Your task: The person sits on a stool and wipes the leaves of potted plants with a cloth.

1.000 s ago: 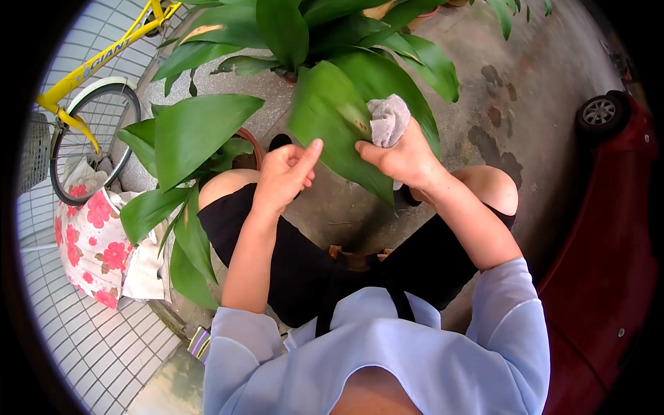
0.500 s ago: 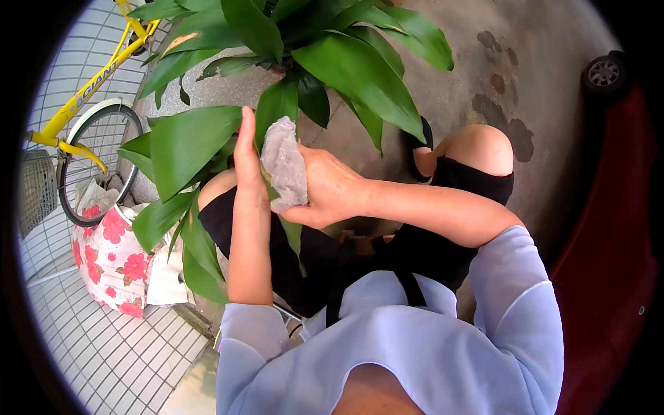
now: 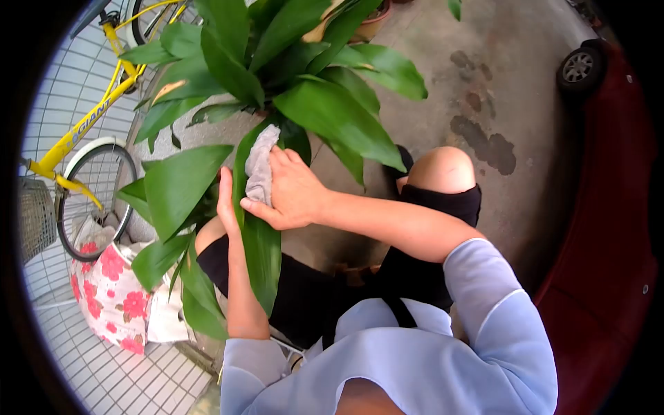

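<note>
A long green leaf (image 3: 259,270) of the potted plant hangs in front of me, between my two hands. My right hand (image 3: 294,190) holds a crumpled grey cloth (image 3: 261,166) and presses it against the face of this leaf. My left hand (image 3: 227,200) is at the leaf's left edge, with one digit stretched upward. The rest of its fingers are hidden behind the leaf, so their exact contact cannot be seen. Other broad leaves of the plant (image 3: 332,117) spread above and left of my hands.
A yellow bicycle (image 3: 83,131) leans at the left by a tiled wall (image 3: 162,377). Below its wheel sits a white cover with pink flowers (image 3: 111,304). A dark red car (image 3: 598,228) stands along the right. Dark patches mark the concrete floor (image 3: 515,90). My bent knees are under the leaves.
My right hand has moved up and left with the cloth, and the cloth now lies along the leaf. The leaf shows more of its broad face. The view has shifted slightly.
</note>
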